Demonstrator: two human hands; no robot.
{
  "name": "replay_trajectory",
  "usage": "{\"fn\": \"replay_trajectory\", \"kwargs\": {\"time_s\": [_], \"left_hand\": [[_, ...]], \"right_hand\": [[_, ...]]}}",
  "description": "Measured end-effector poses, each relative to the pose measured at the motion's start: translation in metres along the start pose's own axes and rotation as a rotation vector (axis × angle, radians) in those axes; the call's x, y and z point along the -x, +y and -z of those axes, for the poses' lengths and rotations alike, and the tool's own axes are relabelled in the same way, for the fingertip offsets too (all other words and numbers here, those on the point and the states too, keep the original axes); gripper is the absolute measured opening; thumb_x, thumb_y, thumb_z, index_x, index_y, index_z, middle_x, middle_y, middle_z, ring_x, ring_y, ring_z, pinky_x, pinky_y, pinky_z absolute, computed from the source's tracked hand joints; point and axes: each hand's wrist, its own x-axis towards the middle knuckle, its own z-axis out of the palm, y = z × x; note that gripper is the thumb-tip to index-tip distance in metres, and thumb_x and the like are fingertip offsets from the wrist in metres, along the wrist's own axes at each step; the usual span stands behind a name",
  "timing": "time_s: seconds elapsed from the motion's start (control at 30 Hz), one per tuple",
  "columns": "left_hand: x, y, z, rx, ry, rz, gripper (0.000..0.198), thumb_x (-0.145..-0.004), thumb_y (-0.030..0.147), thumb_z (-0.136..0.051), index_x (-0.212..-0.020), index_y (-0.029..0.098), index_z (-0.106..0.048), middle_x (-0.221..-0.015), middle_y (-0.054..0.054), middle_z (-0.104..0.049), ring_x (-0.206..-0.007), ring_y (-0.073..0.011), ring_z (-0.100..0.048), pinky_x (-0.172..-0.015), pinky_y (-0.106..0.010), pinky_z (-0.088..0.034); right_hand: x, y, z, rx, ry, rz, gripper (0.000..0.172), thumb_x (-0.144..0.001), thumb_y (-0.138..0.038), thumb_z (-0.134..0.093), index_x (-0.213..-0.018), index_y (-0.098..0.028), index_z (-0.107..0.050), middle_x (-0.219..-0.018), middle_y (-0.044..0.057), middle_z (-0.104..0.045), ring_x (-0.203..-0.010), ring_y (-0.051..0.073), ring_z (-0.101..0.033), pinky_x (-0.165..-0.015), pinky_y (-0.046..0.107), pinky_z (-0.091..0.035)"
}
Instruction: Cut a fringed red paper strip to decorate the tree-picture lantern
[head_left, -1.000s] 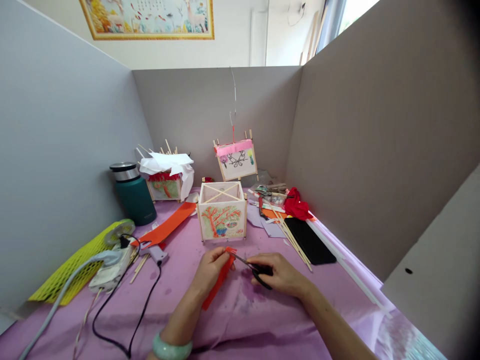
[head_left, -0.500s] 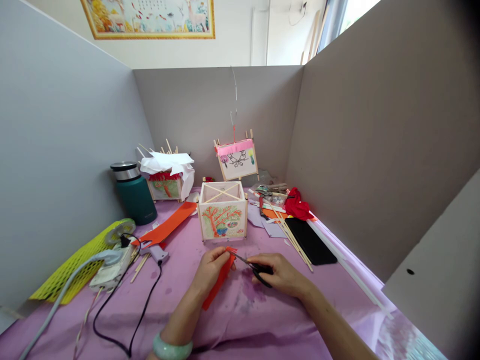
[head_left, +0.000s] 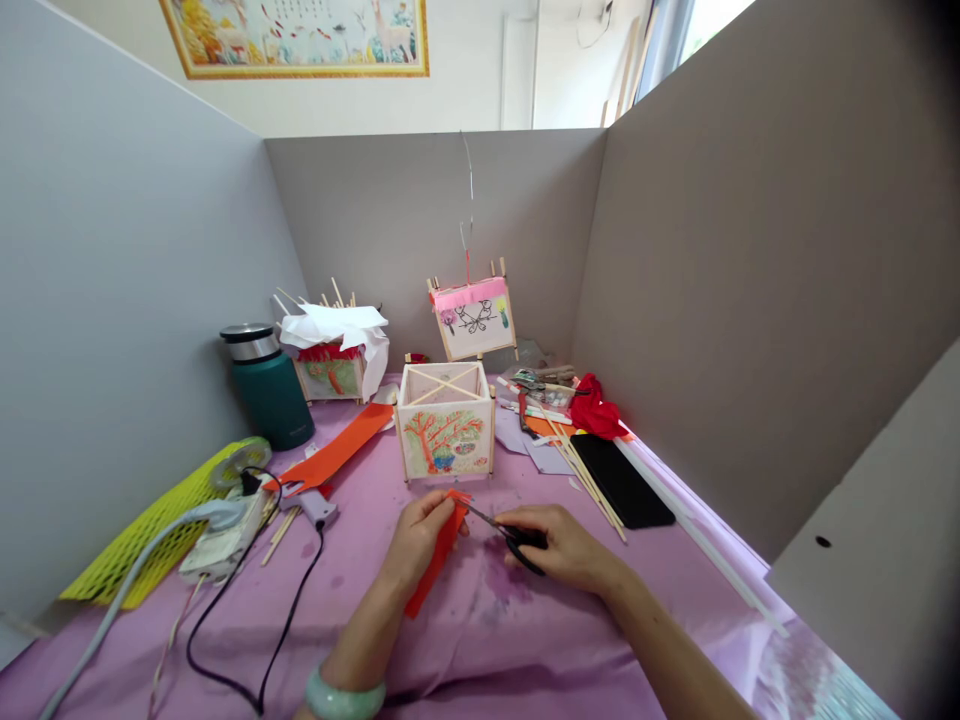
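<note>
My left hand [head_left: 417, 540] pinches a red-orange paper strip [head_left: 435, 560] that hangs down over the purple table cover [head_left: 480, 640]. The strip's top end is snipped into a short fringe. My right hand [head_left: 564, 548] grips small black-handled scissors [head_left: 508, 533], their blades pointing left into the fringe. Just behind both hands stands a square paper lantern box [head_left: 444, 422] with a red tree drawn on its front.
A glue gun [head_left: 304, 497], power strip [head_left: 222, 540], cables and yellow mesh [head_left: 142, 535] lie left. A green flask [head_left: 266, 385], two more lanterns [head_left: 474, 318], wooden sticks [head_left: 581, 470], a black phone [head_left: 621, 480] and red cloth [head_left: 596, 408] sit behind and right. Grey partition walls enclose the desk.
The strip's top end has risen slightly and the scissor blades have shifted a little at the fringe. Both hands stay in place.
</note>
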Motion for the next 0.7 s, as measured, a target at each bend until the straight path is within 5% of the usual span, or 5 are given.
{"fn": "replay_trajectory", "kwargs": {"time_s": [0.7], "left_hand": [[0.0004, 0.0024, -0.0011, -0.010, 0.029, -0.018, 0.025, -0.075, 0.039, -0.061, -0.074, 0.014, -0.063, -0.059, -0.003, -0.064, -0.048, -0.0126, -0.053, -0.048, -0.023, -0.040]], "right_hand": [[-0.0012, 0.0067, -0.0008, 0.036, 0.022, 0.000, 0.034, -0.078, -0.020, -0.059, -0.110, -0.021, -0.069, -0.093, 0.004, -0.073, -0.082, 0.019, -0.065, -0.074, 0.027, -0.050]]}}
